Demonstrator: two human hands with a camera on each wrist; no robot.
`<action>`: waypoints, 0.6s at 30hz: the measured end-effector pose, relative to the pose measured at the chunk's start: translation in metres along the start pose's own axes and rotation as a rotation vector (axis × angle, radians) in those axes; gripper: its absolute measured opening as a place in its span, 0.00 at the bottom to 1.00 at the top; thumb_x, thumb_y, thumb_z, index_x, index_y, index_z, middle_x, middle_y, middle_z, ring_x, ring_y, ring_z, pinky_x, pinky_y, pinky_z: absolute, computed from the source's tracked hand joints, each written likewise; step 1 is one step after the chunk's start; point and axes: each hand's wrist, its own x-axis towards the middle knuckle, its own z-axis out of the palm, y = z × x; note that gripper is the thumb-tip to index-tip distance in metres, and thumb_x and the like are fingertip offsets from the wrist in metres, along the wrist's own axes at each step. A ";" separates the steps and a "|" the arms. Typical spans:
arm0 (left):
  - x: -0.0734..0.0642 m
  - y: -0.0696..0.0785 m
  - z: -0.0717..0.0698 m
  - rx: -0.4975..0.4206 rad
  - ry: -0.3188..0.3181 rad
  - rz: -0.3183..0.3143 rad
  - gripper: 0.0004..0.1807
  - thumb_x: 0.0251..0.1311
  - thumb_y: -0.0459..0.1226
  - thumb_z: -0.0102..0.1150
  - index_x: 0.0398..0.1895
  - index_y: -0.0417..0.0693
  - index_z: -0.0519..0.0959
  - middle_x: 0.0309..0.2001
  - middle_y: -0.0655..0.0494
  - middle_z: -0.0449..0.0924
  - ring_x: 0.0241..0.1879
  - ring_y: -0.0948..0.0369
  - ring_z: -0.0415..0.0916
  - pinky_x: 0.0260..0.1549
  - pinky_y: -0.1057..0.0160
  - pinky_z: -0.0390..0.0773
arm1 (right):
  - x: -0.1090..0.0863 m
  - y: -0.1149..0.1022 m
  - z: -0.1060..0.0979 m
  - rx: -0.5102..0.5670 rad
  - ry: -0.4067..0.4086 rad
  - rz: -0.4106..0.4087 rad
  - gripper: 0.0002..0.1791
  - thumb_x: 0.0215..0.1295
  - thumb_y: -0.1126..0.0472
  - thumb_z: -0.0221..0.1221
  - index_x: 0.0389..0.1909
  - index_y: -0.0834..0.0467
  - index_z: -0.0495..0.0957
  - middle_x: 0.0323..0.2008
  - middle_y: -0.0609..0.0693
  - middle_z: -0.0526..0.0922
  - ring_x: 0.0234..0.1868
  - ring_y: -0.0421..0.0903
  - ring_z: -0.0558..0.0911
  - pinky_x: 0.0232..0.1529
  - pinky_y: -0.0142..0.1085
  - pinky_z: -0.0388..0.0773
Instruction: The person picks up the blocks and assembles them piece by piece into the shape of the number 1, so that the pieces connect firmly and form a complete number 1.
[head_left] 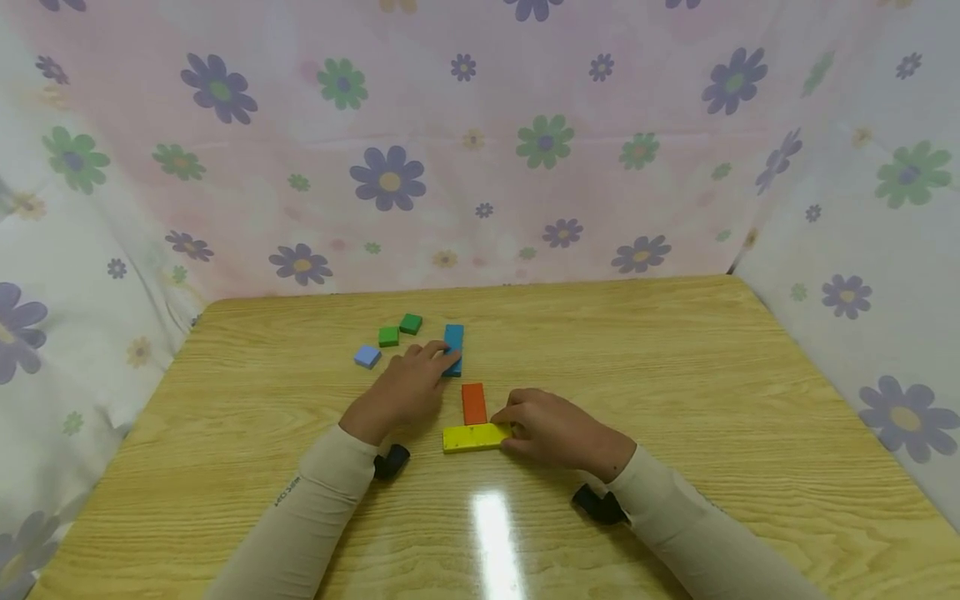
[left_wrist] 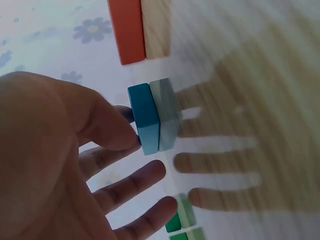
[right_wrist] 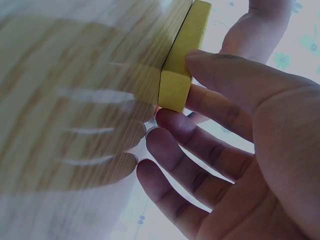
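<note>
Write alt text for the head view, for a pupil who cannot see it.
A person's left hand pinches a blue block while the right hand grips one end of a yellow block on a wooden table. A red block lies just beyond the yellow one; two green blocks and a pale blue block lie farther left.

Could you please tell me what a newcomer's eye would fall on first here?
Probably the yellow block, its right end pinched by the right hand, with the red block just beyond it. Next, perhaps, would come the blue block in the left hand, and the flowered cloth behind the table.
</note>
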 end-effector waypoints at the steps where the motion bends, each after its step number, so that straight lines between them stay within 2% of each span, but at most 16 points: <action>1: 0.000 0.001 0.001 0.007 0.000 0.007 0.28 0.79 0.35 0.48 0.79 0.50 0.65 0.77 0.46 0.63 0.72 0.43 0.64 0.66 0.37 0.69 | 0.000 0.000 0.000 -0.003 -0.001 0.000 0.17 0.66 0.60 0.70 0.53 0.61 0.87 0.39 0.48 0.82 0.30 0.33 0.71 0.34 0.26 0.76; 7: -0.001 0.007 0.004 0.039 0.001 0.032 0.28 0.79 0.37 0.50 0.80 0.54 0.65 0.76 0.48 0.63 0.71 0.45 0.64 0.67 0.39 0.69 | 0.000 -0.002 -0.003 -0.011 -0.009 0.006 0.17 0.67 0.59 0.69 0.53 0.62 0.87 0.38 0.48 0.82 0.30 0.33 0.71 0.35 0.27 0.75; 18: -0.004 0.016 0.002 0.039 0.003 0.052 0.28 0.78 0.36 0.50 0.79 0.51 0.66 0.74 0.47 0.64 0.70 0.44 0.65 0.66 0.38 0.69 | 0.000 -0.003 -0.004 -0.016 -0.007 -0.002 0.17 0.67 0.60 0.70 0.53 0.62 0.87 0.38 0.48 0.82 0.30 0.33 0.71 0.35 0.27 0.76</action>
